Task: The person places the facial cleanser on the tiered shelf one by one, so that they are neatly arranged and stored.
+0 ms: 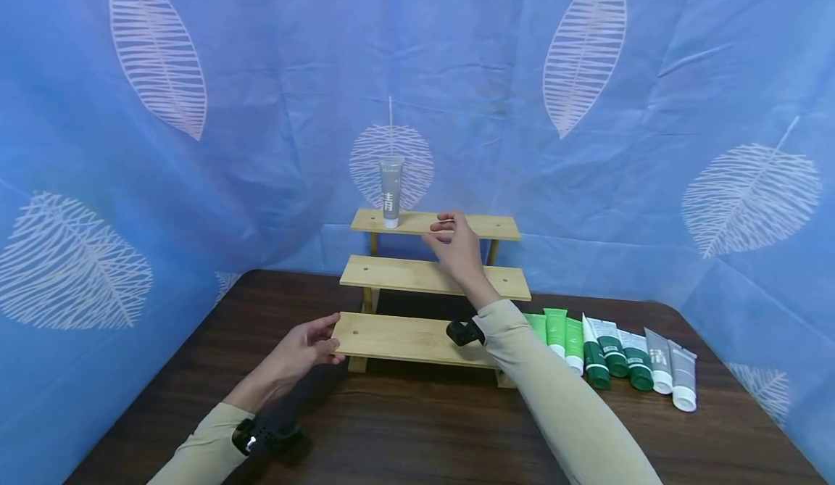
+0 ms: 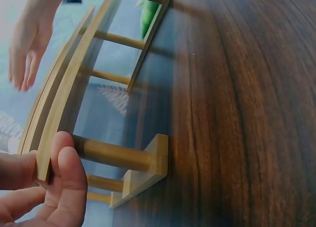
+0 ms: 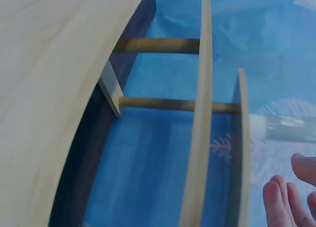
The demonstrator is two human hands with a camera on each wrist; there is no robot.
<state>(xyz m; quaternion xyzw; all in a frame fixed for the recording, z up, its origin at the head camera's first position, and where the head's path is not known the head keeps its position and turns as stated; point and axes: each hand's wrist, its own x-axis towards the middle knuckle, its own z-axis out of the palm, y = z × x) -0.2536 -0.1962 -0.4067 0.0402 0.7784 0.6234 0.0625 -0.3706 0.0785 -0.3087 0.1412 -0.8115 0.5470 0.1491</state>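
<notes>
A three-tier wooden display stand (image 1: 404, 338) stands on the table, stepping up toward the back. At its lowest board, my left hand (image 1: 303, 347) pinches the left end, with the thumb on one face and curled fingers on the other in the left wrist view. A grey squeeze tube (image 1: 391, 191) stands upright on its white cap, on the left part of the top board. To the right of that tube, my right hand (image 1: 457, 249) hovers by the top board's front edge. Its fingers are loosely bent with nothing between them, apart from the tube in the right wrist view.
Right of the stand, several tubes lie in a row: light green tubes (image 1: 556, 329), dark green and white tubes (image 1: 611, 347), and grey tubes (image 1: 683, 376). A blue leaf-patterned curtain (image 1: 470, 93) hangs behind and beside the dark wooden table (image 1: 404, 434).
</notes>
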